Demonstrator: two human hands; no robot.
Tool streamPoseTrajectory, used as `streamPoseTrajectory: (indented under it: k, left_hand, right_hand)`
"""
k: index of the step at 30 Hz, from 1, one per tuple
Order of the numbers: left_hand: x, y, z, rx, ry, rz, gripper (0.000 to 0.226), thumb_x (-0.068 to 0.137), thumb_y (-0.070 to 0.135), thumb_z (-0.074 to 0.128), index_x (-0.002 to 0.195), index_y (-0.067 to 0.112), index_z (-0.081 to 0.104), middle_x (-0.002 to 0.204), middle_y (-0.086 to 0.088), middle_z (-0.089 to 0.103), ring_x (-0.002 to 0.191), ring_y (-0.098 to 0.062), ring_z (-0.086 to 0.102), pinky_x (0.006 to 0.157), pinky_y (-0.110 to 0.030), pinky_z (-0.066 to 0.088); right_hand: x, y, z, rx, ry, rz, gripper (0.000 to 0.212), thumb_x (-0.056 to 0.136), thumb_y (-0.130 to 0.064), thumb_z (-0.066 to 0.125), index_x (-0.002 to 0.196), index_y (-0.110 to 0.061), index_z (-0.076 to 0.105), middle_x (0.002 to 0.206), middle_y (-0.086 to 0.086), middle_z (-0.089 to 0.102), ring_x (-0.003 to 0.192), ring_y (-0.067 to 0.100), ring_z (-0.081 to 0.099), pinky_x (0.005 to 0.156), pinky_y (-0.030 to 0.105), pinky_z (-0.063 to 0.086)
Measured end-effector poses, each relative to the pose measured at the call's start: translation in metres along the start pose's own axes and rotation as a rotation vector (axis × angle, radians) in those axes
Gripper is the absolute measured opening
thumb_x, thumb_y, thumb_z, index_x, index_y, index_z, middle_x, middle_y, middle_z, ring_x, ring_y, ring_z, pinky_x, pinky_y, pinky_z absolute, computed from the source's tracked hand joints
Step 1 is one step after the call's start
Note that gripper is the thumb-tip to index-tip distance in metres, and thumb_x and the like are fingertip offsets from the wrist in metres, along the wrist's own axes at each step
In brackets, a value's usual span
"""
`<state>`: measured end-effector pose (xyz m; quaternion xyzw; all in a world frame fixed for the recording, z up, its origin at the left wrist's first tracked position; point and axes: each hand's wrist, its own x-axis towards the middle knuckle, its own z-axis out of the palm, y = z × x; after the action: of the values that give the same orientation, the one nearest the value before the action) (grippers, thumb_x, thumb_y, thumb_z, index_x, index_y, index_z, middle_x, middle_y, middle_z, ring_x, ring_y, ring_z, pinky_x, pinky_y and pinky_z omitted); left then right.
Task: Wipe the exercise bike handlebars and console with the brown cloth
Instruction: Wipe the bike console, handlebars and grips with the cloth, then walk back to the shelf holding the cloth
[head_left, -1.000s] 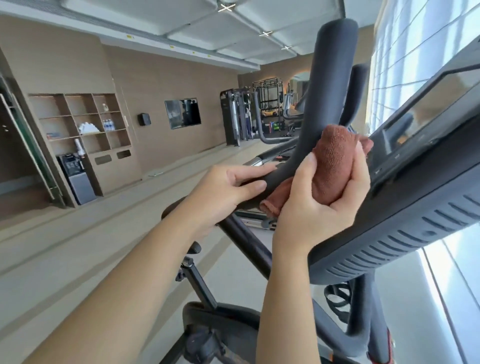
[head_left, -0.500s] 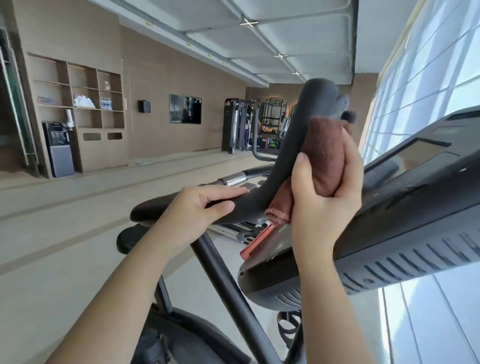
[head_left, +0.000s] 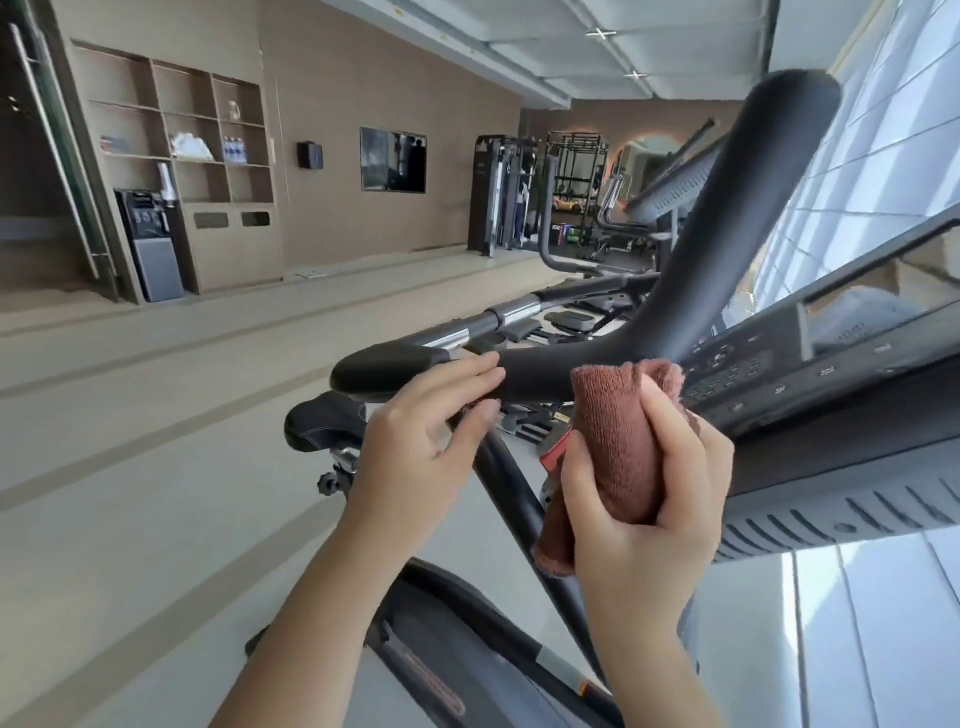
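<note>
**Cloth at the bend of the bar**

The right hand (head_left: 644, 512) grips a rolled brown terry cloth (head_left: 615, 441), with the fingers curled round it. The cloth's top edge meets the black padded handlebar (head_left: 701, 249) at its bend, just beside the dark grey button console (head_left: 831, 374). The left hand (head_left: 421, 447) lies open, its nearly straight fingers resting across the bar's lower grip and its thumb beneath. A black saddle (head_left: 322, 426) sits below that grip. Wooden wall shelves (head_left: 176, 135) stand across the gym floor.
</note>
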<state>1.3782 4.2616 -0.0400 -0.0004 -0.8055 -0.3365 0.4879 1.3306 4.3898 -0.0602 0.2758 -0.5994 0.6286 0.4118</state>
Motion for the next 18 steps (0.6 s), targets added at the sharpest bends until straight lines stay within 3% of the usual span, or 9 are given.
streamPoseTrajectory:
  k: [4,8,11,18]
  left_hand:
    - [-0.017,-0.031,-0.043,0.155,0.035,-0.032,0.025,0.085,0.014,0.059,0.108,0.008,0.066,0.116,0.005,0.06,0.113,-0.005,0.052,0.1,-0.023,0.039]
    - [-0.031,-0.069,-0.096,0.416,0.042,-0.042,0.025,0.082,0.014,0.06,0.104,0.004,0.069,0.113,-0.005,0.066,0.109,-0.021,0.059,0.095,-0.037,0.045]
    - [-0.04,-0.095,-0.141,0.6,0.026,-0.056,0.029,0.085,0.022,0.055,0.102,0.004,0.07,0.111,-0.009,0.067,0.109,-0.025,0.06,0.093,-0.034,0.041]
    - [-0.062,-0.15,-0.238,0.835,0.019,-0.116,0.032,0.083,0.026,0.051,0.099,0.005,0.07,0.109,-0.008,0.069,0.107,-0.027,0.061,0.089,-0.038,0.042]
  right_hand:
    - [-0.022,-0.02,0.027,0.003,-0.101,0.001,0.043,0.073,-0.019,0.065,0.115,-0.016,0.056,0.108,0.015,0.05,0.107,0.011,0.05,0.096,0.015,0.036]
    - [-0.046,-0.042,0.077,0.044,-0.246,0.042,0.044,0.072,-0.023,0.064,0.115,-0.021,0.055,0.107,0.012,0.052,0.105,0.012,0.051,0.094,0.011,0.035]
    - [-0.066,-0.058,0.119,0.026,-0.366,0.09,0.046,0.071,-0.027,0.067,0.116,-0.026,0.057,0.109,0.006,0.052,0.103,0.005,0.049,0.09,0.003,0.032]
    - [-0.122,-0.081,0.226,0.043,-0.655,0.15,0.049,0.069,-0.012,0.077,0.115,-0.022,0.062,0.108,0.006,0.054,0.092,-0.005,0.044,0.082,-0.004,0.03]
